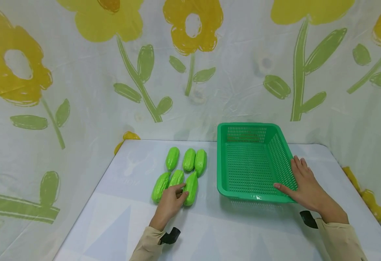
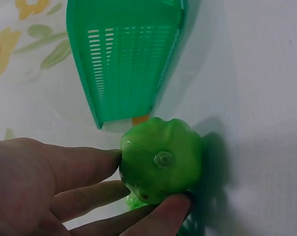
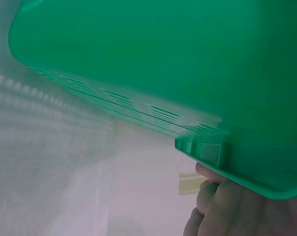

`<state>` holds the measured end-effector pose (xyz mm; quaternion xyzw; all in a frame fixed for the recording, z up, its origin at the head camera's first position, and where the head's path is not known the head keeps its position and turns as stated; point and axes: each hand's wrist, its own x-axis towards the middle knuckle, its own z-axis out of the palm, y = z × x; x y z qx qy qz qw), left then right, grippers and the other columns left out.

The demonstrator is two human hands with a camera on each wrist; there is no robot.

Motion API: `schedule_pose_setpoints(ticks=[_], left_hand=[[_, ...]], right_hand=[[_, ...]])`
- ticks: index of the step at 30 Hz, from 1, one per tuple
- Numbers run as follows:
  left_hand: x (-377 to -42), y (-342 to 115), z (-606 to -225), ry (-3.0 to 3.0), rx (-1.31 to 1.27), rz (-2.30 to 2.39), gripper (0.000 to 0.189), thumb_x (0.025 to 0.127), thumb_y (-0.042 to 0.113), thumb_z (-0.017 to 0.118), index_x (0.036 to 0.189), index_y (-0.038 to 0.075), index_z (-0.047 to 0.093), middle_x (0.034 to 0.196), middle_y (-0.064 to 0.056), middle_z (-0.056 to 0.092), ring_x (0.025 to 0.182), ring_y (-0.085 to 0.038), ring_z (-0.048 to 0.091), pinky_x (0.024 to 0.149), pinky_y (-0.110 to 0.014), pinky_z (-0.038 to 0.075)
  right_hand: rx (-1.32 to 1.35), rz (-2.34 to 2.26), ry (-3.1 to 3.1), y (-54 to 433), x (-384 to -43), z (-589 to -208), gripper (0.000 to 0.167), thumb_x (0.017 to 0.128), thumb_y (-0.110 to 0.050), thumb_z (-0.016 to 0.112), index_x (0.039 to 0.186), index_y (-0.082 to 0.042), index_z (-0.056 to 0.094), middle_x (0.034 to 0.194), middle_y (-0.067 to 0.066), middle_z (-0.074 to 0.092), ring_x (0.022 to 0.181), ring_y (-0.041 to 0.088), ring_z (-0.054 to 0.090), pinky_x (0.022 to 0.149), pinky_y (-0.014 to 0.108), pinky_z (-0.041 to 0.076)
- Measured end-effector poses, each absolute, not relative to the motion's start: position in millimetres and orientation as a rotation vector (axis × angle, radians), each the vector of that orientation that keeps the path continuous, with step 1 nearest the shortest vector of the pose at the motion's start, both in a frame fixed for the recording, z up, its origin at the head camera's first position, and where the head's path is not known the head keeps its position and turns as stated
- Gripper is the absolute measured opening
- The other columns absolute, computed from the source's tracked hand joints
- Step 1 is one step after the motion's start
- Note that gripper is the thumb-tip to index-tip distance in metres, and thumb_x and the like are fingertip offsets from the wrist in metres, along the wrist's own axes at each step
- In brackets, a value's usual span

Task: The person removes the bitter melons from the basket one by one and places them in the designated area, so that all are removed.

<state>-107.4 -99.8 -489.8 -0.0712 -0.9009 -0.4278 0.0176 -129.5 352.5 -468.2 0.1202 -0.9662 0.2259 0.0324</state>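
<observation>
My left hand (image 1: 170, 202) is at the front row of green ridged gourds. Its thumb and fingers pinch the rightmost front gourd (image 1: 191, 190); in the left wrist view this gourd (image 2: 160, 160) faces the camera with its stem end. Close by lie two more front gourds, one on the left (image 1: 160, 188) and one in the middle (image 1: 176, 177), partly behind the hand. Over on the right, my right hand (image 1: 309, 190) holds the green plastic basket (image 1: 221, 163) at its near right corner, thumb over the rim and fingers along the outer side.
Behind the front row lie three more gourds: a left one (image 1: 172, 158), a middle one (image 1: 189, 160) and a right one (image 1: 200, 162). All rest on a white table (image 1: 128, 206). A flower-printed curtain (image 1: 236, 87) stands behind the table and along its sides.
</observation>
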Motion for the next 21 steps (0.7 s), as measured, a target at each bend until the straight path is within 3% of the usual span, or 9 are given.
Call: schedule_pose_setpoints(ticks=[6,12,16,21], left_hand=[[-107.9,-99.2,-492.3,-2.807,-0.218,-1.279,0.039,0.100,0.014,0.066,0.134,-0.005,0.065,0.112,-0.025,0.076,0.097,-0.028,0.074,0.078,-0.039,0.062],[-108.0,-98.2,-490.9,-2.822,-0.208,-1.257,0.039,0.100,0.014,0.066,0.134,-0.005,0.065,0.095,-0.017,0.075,0.075,-0.012,0.058,0.063,-0.023,0.047],[-107.4,-97.9,-492.4,-2.821,-0.206,-1.225,0.040,0.098,0.014,0.068,0.133,-0.004,0.066,0.096,-0.018,0.076,0.079,-0.017,0.065,0.065,-0.027,0.052],[-106.5,-97.9,-494.1,-2.815,-0.205,-1.188,0.039,0.097,0.014,0.069,0.131,-0.004,0.067,0.107,-0.022,0.077,0.093,-0.027,0.074,0.076,-0.039,0.061]], right_hand=[[0.363,0.693,-2.989,351.6,-130.3,-467.8,0.114,0.097,-0.057,0.061,0.161,0.009,-0.006,0.170,0.032,-0.009,0.158,0.047,-0.018,0.129,0.059,-0.016],[0.371,0.697,-2.978,351.2,-128.3,-466.5,0.113,0.097,-0.056,0.061,0.161,0.009,-0.006,0.170,0.033,-0.009,0.158,0.046,-0.019,0.129,0.055,-0.019],[0.379,0.707,-2.980,350.2,-127.3,-465.0,0.113,0.098,-0.055,0.061,0.161,0.010,-0.007,0.170,0.032,-0.011,0.158,0.046,-0.020,0.129,0.060,-0.016],[0.378,0.716,-2.990,349.0,-127.4,-463.8,0.112,0.098,-0.054,0.061,0.161,0.010,-0.007,0.170,0.032,-0.012,0.158,0.047,-0.020,0.128,0.066,-0.011]])
